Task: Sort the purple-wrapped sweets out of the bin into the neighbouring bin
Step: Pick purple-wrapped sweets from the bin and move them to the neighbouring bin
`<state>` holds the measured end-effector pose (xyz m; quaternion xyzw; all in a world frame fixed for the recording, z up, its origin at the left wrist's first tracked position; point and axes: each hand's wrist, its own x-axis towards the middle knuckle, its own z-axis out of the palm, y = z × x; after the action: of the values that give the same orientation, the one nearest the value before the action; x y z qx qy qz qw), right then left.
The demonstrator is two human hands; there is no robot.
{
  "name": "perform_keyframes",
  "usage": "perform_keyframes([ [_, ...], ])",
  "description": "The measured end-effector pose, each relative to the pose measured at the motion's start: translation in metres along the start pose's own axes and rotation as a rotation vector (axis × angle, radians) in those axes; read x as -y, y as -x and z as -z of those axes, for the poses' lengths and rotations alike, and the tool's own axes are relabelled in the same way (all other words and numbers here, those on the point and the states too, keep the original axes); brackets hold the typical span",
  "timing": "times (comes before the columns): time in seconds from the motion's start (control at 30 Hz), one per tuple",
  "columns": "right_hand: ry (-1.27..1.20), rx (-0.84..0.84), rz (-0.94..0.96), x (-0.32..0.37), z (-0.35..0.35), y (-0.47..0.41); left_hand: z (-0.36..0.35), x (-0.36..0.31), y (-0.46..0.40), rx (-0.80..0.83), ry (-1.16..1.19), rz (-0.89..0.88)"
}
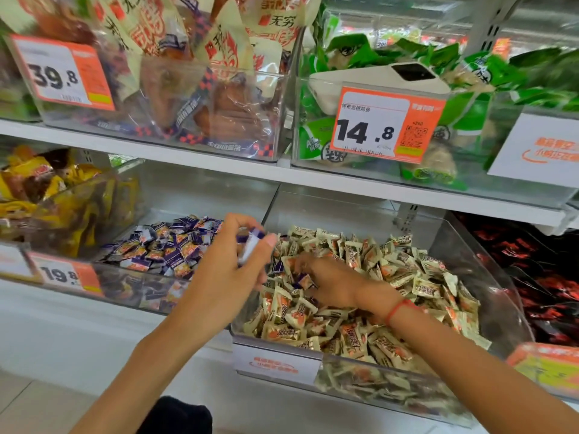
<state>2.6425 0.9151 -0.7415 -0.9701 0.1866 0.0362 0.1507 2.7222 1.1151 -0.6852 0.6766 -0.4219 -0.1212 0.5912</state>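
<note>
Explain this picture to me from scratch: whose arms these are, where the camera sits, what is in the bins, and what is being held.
There is no machine here. A person wears one camera on the head, looking down at their own arms in front of shop shelves. The left hand pinches a purple-wrapped sweet, blurred, above the wall between two clear bins. The right hand reaches into the bin of cream-wrapped sweets, fingers at a few purple ones still mixed in; whether it grips one is unclear. The neighbouring bin to the left holds purple sweets. The shelf above carries bagged snacks and price tags.
</note>
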Motion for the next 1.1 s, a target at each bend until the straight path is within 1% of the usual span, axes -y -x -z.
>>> perform_keyframes([
  [0.03, -0.089, -0.041, -0.002, -0.002, 0.004, 0.006, -0.006, 0.000, 0.001, 0.052, -0.106, -0.047],
  [0.07, -0.181, -0.087, 0.003, -0.004, 0.009, 0.012, -0.012, 0.002, -0.002, 0.093, -0.288, -0.142],
  [0.13, -0.343, -0.168, -0.002, -0.007, 0.021, 0.024, -0.025, 0.006, -0.013, 0.118, -0.720, -0.394],
  [0.17, -0.394, -0.211, -0.016, -0.010, 0.027, 0.030, -0.034, 0.009, -0.021, 0.126, -0.912, -0.483],
  [0.23, -0.424, -0.284, -0.048, -0.016, 0.036, 0.038, -0.055, 0.022, -0.042, 0.212, -1.312, -0.515],
  [0.3, -0.418, -0.316, -0.041, -0.020, 0.039, 0.044, -0.073, 0.035, -0.060, 0.339, -1.619, -0.442],
  [0.33, -0.413, -0.319, -0.036, -0.022, 0.039, 0.047, -0.081, 0.038, -0.068, 0.390, -1.717, -0.407],
  [0.4, -0.415, -0.327, -0.025, -0.025, 0.037, 0.051, -0.092, 0.045, -0.085, 0.492, -1.829, -0.319],
  [0.43, -0.419, -0.339, -0.015, -0.025, 0.037, 0.053, -0.095, 0.049, -0.091, 0.523, -1.849, -0.259],
  [0.5, -0.417, -0.371, 0.003, -0.025, 0.038, 0.058, -0.099, 0.058, -0.099, 0.524, -1.829, -0.170],
  [0.57, -0.425, -0.402, 0.014, -0.022, 0.041, 0.064, -0.101, 0.065, -0.099, 0.553, -1.861, -0.163],
  [0.63, -0.456, -0.413, 0.003, -0.019, 0.045, 0.070, -0.101, 0.068, -0.099, 0.573, -1.831, -0.191],
  [0.7, -0.502, -0.410, -0.008, -0.017, 0.049, 0.073, -0.096, 0.054, -0.095, 0.591, -1.751, -0.217],
  [0.73, -0.543, -0.401, -0.013, -0.016, 0.050, 0.074, -0.091, 0.041, -0.089, 0.576, -1.673, -0.203],
  [0.8, -0.686, -0.376, -0.055, -0.012, 0.050, 0.073, -0.073, 0.018, -0.075, 0.479, -1.467, -0.197],
  [0.87, -0.937, -0.325, -0.133, -0.008, 0.049, 0.069, -0.047, -0.002, -0.055, 0.354, -1.221, -0.217],
  [0.97, -1.333, -0.215, -0.201, -0.001, 0.045, 0.060, -0.013, -0.018, -0.028, 0.171, -0.814, -0.176],
  [1.03, -1.448, -0.162, -0.214, 0.008, 0.043, 0.055, 0.001, -0.016, -0.016, 0.042, -0.470, -0.105],
  [1.1, -1.462, -0.146, -0.216, 0.016, 0.041, 0.046, 0.008, -0.005, -0.010, -0.102, -0.069, 0.006],
])
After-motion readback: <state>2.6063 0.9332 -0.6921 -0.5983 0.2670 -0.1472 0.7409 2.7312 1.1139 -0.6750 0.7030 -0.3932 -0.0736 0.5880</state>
